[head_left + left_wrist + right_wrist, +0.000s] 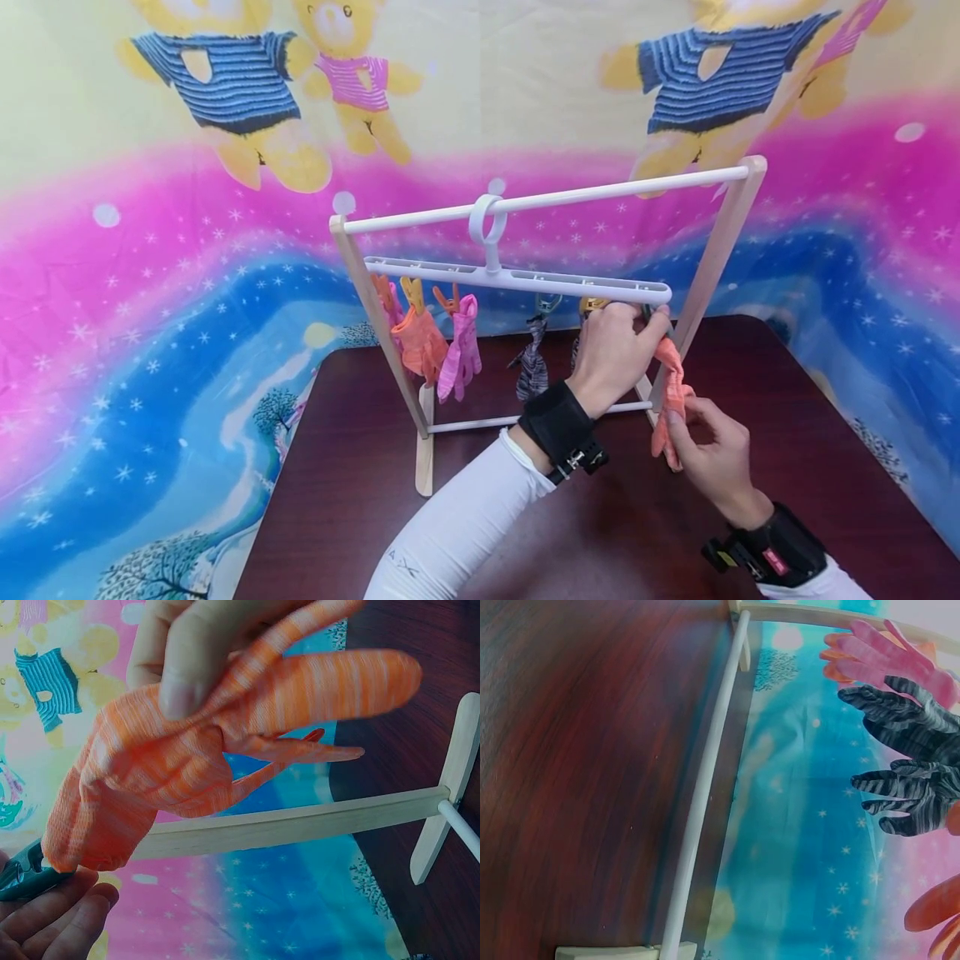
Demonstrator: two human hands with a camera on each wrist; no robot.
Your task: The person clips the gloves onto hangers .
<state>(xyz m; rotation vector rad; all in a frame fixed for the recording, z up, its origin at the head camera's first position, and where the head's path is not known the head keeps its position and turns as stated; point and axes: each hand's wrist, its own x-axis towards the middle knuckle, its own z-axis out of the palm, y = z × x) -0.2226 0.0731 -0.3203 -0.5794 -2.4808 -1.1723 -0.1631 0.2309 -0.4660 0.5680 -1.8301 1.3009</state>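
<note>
An orange striped glove (670,383) hangs by the right end of a white clip hanger (577,286). My left hand (615,346) is up at that end and holds a dark green clothespin (31,874) at the glove's cuff. Lower down, my right hand (712,450) pinches the same glove between thumb and fingers, as the left wrist view also shows. In the right wrist view, orange glove fingers (934,906) show at the right edge. Whether the pin's jaws have closed on the cuff is hard to see.
The hanger's ring hooks over the top rail (615,196) of a wooden rack. Pink gloves (460,346) and an orange glove (422,343) are clipped at its left. Two black-and-grey striped gloves (915,720) hang nearer the middle. A dark table (337,500) lies beneath.
</note>
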